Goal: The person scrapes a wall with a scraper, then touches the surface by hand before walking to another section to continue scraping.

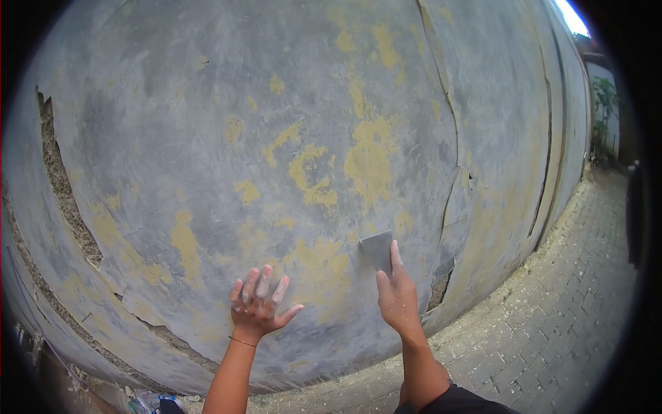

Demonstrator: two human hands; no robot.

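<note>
A grey wall (172,138) with flaking yellow patches (371,162) fills most of the head view. My right hand (398,297) grips a flat metal scraper (378,250), index finger stretched along it, the blade's edge at the wall surface. The scraper's handle is hidden in the hand. To the left, my left hand (258,303) is held with its fingers spread against or close to the wall, holding nothing. Pale dust coats its fingertips, and a thin cord circles the wrist.
A long crack (452,110) runs down the wall right of the scraper. Plaster has broken away in a gap (65,193) at far left. Grey paving (524,352) with pale flakes lies along the wall's foot. Litter (148,400) sits at the lower left.
</note>
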